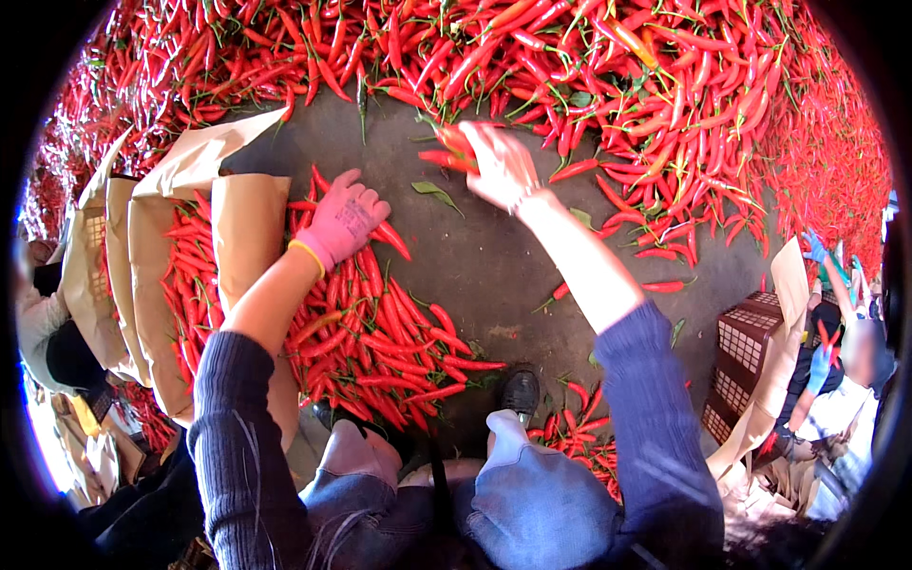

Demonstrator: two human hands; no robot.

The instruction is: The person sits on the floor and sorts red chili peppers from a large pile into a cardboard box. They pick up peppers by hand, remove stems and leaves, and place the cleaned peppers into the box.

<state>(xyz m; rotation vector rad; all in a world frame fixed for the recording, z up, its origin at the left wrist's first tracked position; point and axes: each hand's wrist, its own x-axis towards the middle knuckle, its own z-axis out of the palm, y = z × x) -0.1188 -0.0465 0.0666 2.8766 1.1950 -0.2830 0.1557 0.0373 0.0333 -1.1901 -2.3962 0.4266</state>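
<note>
My left hand (349,217), in a pink glove with a yellow cuff, is curled around a few red chili peppers (393,241), whose ends stick out on both sides. It is above a pile of red chilies (377,335) that lies in front of a brown paper bag (249,221). My right hand (499,164), bare and blurred, grips several red chilies (452,151) near the edge of a large heap of chilies (499,57). Its fingertips are partly blurred, so the exact grip is unclear.
Another paper bag (158,299) with chilies inside stands at the left. Loose chilies (666,286) and a green leaf (431,189) are on the dark floor (499,285). A brown plastic crate (744,349) sits at the right, near a co-worker in blue gloves (821,367).
</note>
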